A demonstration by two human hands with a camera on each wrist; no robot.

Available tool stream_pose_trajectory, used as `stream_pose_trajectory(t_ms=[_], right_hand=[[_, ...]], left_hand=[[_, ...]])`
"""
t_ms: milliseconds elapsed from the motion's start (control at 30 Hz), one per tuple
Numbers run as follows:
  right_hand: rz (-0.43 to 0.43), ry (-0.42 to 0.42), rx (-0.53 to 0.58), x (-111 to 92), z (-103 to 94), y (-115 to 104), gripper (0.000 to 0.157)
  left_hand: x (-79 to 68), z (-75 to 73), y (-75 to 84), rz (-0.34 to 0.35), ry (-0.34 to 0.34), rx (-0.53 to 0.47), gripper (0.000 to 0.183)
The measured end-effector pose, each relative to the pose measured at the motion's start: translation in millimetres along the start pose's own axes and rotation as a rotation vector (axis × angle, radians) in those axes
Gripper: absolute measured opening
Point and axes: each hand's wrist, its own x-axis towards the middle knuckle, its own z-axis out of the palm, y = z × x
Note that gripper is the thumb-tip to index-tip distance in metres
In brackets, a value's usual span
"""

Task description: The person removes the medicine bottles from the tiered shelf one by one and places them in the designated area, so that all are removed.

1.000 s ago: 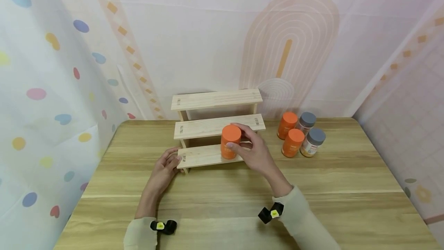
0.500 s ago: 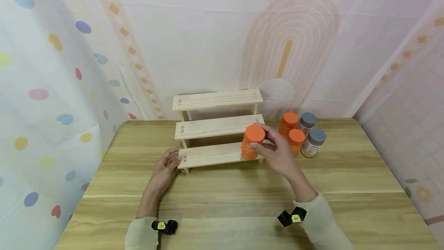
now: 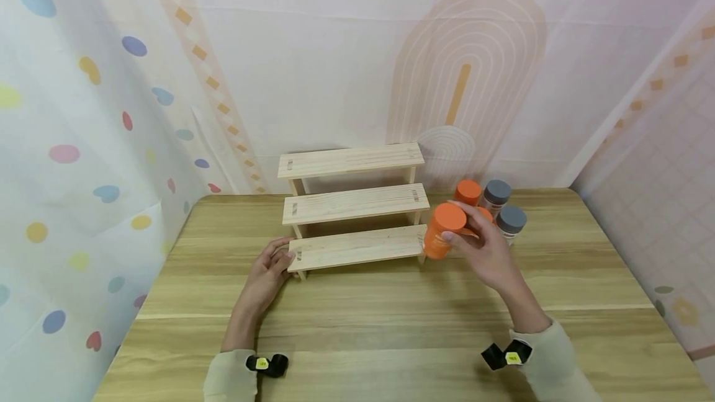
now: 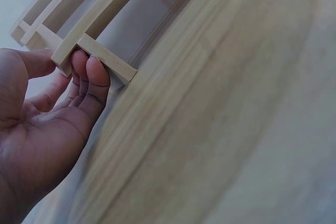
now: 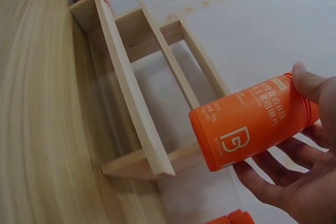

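A three-step wooden shelf [image 3: 357,247] stands against the back curtain, its boards bare. My left hand [image 3: 268,278] grips the left end of its lowest board; in the left wrist view the thumb lies above the board [image 4: 94,22] and curled fingertips press from below. My right hand [image 3: 486,253] holds an orange pill bottle [image 3: 441,234] between thumb and fingers, just off the right end of the lowest board. Seen from the right wrist, the bottle [image 5: 252,119] tilts, with white lettering and a large B logo facing the camera.
Right of the shelf stand two more orange bottles [image 3: 468,191], one mostly hidden behind my right hand. Beside them are two grey-lidded bottles [image 3: 511,221]. The wood-grain table [image 3: 368,327] runs back to a patterned curtain [image 3: 313,67].
My right hand has carried the orange pill bottle rightward, from over the lowest board to beyond its right end. My left hand keeps its grip on the shelf.
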Motion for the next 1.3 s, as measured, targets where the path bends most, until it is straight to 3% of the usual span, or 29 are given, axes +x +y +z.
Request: stream_pose_trajectory(t_ms=[500,933,1133,1300], right_hand=[[0.015,0.012,-0.067,-35,-26.5,26,0.056],[0.196,0.070,-0.188,-57,-40.1,49,0.058],[0.139,0.067,-0.135,-59,-44.2,66,0.057],[0.123,0.058,-0.180,-59,-44.3,73,0.062]], left_hand=[[0.5,0.2,-1.6,0.000,-0.009,-0.003,0.046],[3.5,2.8,-2.1,0.001,-0.004,0.008,0.045],[4.3,1.5,-2.4,0.001,-0.002,0.004,0.045],[4.9,0.3,-0.7,-0.008,0.006,0.017,0.045]])
